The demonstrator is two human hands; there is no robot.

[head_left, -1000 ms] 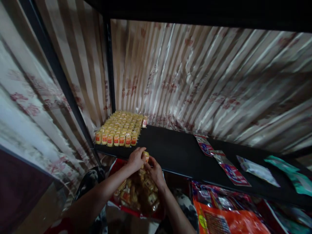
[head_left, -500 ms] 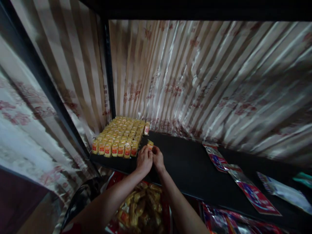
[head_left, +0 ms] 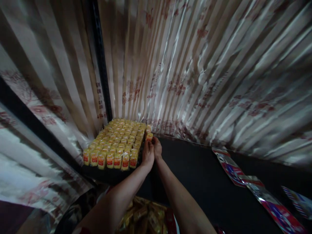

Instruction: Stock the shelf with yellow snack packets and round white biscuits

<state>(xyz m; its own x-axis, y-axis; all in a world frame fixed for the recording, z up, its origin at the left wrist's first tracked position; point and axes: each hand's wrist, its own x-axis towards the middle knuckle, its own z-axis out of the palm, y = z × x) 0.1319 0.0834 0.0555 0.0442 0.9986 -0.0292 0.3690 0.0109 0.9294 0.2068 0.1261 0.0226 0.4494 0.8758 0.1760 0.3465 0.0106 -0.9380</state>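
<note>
Head camera view, looking forward and down into a dim shelf bay. Two bare forearms rise from the bottom edge and meet just left of centre. The left hand (head_left: 148,153) and the right hand (head_left: 157,148) are pressed side by side, touching each other, fingers closed. Between their fingertips they pinch a small packet (head_left: 149,136) with a yellow body and a red label. It is held upright at the far right corner of a block of packets (head_left: 114,143). How far the packet rests on the shelf cannot be told.

The block is made of many matching yellow packets with red labels, standing upright in tight rows. It fills the far left corner of the black shelf (head_left: 195,175). Its near row faces the camera, labels showing.

Shiny striped foil sheeting (head_left: 185,65) in cream and brown, printed with faded red marks, covers the back and the left side of the bay. A black post (head_left: 99,58) runs up the corner just behind the block.

On the right part of the shelf, well apart from the hands, flat red-and-blue pouches (head_left: 229,165) lie in a line running toward the near right corner. The pouches nearest that corner are cut off by the frame.

Below the shelf edge, between the two forearms, a bag of packets (head_left: 143,217) shows loose yellow wrappers — dark and blurred.
</note>
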